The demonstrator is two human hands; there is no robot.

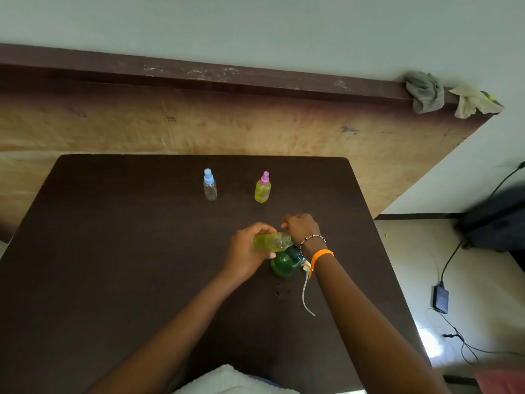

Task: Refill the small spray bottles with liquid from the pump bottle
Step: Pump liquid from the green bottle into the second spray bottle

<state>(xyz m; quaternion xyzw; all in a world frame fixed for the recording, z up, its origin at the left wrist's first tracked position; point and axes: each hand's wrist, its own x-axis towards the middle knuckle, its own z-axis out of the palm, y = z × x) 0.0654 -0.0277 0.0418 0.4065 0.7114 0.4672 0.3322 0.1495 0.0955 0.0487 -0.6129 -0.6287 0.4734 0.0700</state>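
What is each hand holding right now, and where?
Left hand grips a small yellow bottle around its body, tilted sideways. Right hand is at its neck; its grip cannot be told.

- You're in a plain room that looks domestic, seated at a dark table (113, 251) against a worn wooden board (199, 123).
- Rags (426, 92) drape its corner.
- A charger and cables (441, 298) lie on the tiled floor.

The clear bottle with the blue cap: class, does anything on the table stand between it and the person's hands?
Nothing visible does. The clear bottle with the blue cap stands upright at the far side of the table, with bare tabletop between it and the left hand. The yellow-filled bottle with the pink cap stands off to its right, apart.
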